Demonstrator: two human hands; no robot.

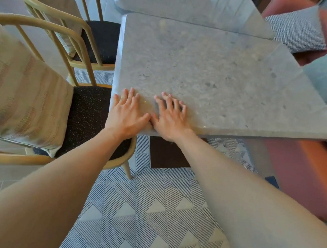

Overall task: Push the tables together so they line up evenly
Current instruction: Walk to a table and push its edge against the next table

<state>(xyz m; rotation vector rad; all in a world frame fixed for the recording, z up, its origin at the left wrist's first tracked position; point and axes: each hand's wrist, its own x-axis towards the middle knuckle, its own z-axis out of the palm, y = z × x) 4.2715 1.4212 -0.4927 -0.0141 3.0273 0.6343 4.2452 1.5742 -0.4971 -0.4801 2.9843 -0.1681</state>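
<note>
Head | left hand (128,114), right hand (171,118) flat (thumbs touching) | near table (221,73)

Near table (211,74) at frame centre; far table (187,4) abutted behind it, upper centre. Two chairs (89,106) placed at left. Cushions (295,30) set at upper right. Left hand (127,115), right hand (171,118) laid flat on near table's lower-left edge.

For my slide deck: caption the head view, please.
Both hands flat on near stone table, which touches the far table.
</note>
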